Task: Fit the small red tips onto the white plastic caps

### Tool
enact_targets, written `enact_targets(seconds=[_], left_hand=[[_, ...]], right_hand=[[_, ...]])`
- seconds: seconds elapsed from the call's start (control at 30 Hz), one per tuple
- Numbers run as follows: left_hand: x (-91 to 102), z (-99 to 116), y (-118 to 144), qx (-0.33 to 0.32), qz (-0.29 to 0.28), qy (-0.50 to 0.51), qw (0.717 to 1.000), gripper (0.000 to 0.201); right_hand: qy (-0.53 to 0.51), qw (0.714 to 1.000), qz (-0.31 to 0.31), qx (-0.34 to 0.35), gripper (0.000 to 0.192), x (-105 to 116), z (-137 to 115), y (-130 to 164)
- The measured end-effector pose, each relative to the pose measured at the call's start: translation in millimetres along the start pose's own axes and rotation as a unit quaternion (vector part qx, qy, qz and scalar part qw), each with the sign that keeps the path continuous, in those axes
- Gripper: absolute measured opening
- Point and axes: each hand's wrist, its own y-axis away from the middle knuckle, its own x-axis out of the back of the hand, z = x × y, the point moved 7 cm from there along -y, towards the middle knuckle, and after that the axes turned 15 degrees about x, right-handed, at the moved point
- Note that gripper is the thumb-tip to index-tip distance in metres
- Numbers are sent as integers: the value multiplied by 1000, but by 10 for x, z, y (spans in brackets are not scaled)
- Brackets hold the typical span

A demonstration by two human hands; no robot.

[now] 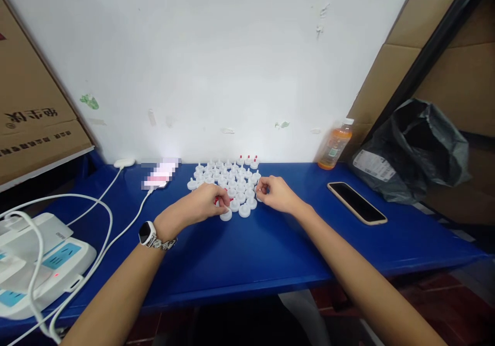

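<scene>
White nozzle caps (228, 178) stand packed in a tight cluster on the blue table (270, 253), at 12 o'clock from the person and close to the white wall. A few caps at the far edge carry red tips (247, 158).

Left hand (203, 207): at 7 o'clock of the cluster, fingers curled, pinching a small red piece (217, 200) just above a white cap at the near edge. Right hand (276, 194): at 4 o'clock of the cluster, fingers closed on a small white cap; the exact grip is partly hidden.

Hazards, as judged:
- Caps touch one another. A sideways nudge from either hand is likely to tip or scatter neighbours.
- The red piece is small; a loose pinch could drop it among the caps.
- A white cable (96, 217) loops at 9 o'clock; a forearm drag could pull it.
- A phone (356, 202) lies at 3 o'clock and an orange bottle (334, 147) at 2 o'clock, both well apart from the cluster.
</scene>
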Motion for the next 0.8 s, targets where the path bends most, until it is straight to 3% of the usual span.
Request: enact_targets(seconds=[0.3, 0.63, 0.8], left_hand=[[71, 60, 35, -10, 66, -37, 997, 23], [32, 80, 10, -53, 77, -41, 995, 16], [125, 101, 36, -58, 97, -29, 993, 28]], right_hand=[[-42, 999, 2, -1, 14, -44, 9, -10], [-79, 997, 5, -18, 14, -80, 79, -29], [-83, 996, -23, -15, 14, -80, 95, -22]])
